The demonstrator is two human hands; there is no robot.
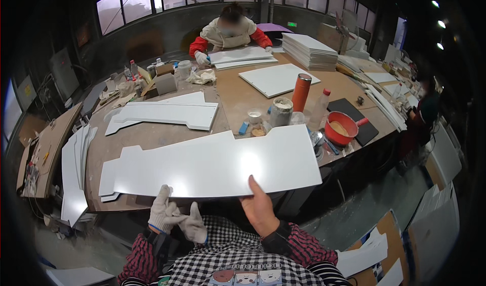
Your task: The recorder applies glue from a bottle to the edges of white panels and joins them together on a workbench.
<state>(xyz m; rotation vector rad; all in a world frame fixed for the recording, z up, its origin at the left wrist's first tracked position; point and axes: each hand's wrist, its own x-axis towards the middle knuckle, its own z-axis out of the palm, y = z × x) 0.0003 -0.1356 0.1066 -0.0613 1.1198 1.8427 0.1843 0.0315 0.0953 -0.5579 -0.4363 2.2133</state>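
A long white panel [202,162] with a stepped far edge lies across the table's near side, overhanging its front edge. My right hand [260,211] is bare and grips the panel's near edge, thumb on top; its other fingers are hidden underneath. My left hand [163,212] wears a white knit glove, with one finger raised against the near edge. From its lower fingers hangs a second white knit glove [194,226], apparently without a hand in it. Beneath the panel's left end, the edge of another white piece [110,197] shows.
Beyond lie more shaped white panels [172,113]. Close to the panel's far right stand a tin [281,113], an orange thermos [301,93], a bottle [320,109] and a red pan [340,128]. Opposite, a person [230,30] handles white boards [243,56] beside a tall stack [310,51].
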